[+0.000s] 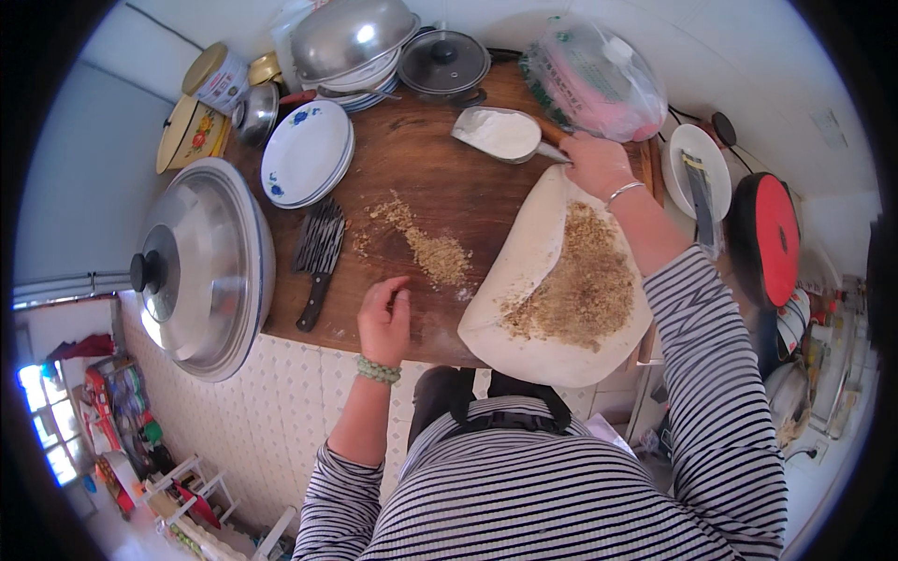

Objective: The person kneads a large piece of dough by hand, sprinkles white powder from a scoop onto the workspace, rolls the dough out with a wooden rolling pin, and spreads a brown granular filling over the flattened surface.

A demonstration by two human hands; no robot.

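Observation:
A large sheet of pale dough [491, 301] lies on the wooden board [414, 154], its left side folded partly over a spread of brown crumbly filling [589, 294]. The dough's near edge hangs past the front of the board. At the dough's far end is my right hand [598, 163], fingers beside the handle of a metal scoop [515, 120] of white flour; its grip is hidden. My left hand [386, 319] hovers at the board's front edge, fingers loosely curled, holding nothing visible. Loose crumbs [438, 256] lie beyond it. A cleaver [319, 256] rests to its left.
Stacked white plates [305, 154] and a big lidded basin [203, 273] stand left. Along the back are a metal dome lid [351, 38], a glass-lidded pot [442, 66] and a plastic bag [593, 84]. A white bowl [677, 151] and a red-and-black pan [775, 238] sit right.

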